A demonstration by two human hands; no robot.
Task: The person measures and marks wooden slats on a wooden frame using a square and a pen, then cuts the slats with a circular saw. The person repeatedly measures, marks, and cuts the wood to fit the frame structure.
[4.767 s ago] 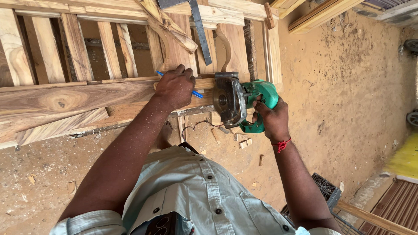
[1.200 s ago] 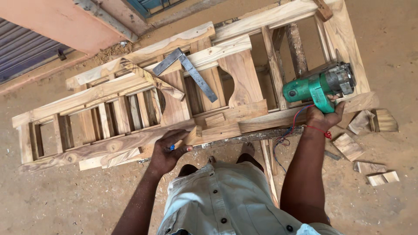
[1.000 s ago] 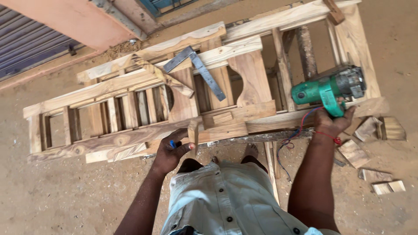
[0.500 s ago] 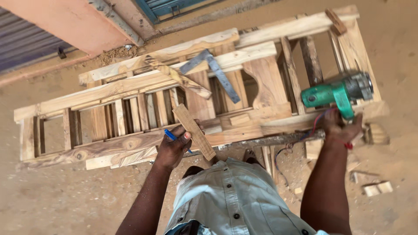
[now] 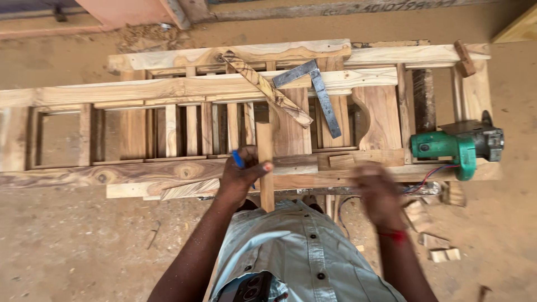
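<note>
My left hand [image 5: 241, 174] grips a narrow wooden strip [image 5: 265, 146] held upright over the front rail, with a blue pencil [image 5: 238, 159] tucked between the fingers. My right hand [image 5: 377, 192] is blurred, empty and with fingers apart, over the front edge of the wooden frame [image 5: 168, 89]. The green circular saw [image 5: 456, 147] rests on the frame at the right, apart from my right hand. A metal try square [image 5: 319, 95] and a loose striped batten [image 5: 267, 89] lie on the frame's middle.
Several wood offcuts [image 5: 439, 249] lie on the sandy ground [image 5: 78, 240] at the right. The saw's cable [image 5: 428, 178] trails off the frame's front. A long rail [image 5: 112, 174] runs along the frame's near side.
My right hand has let go of the saw, which now sits on the frame, and moved left. My left hand has turned the wooden strip upright.
</note>
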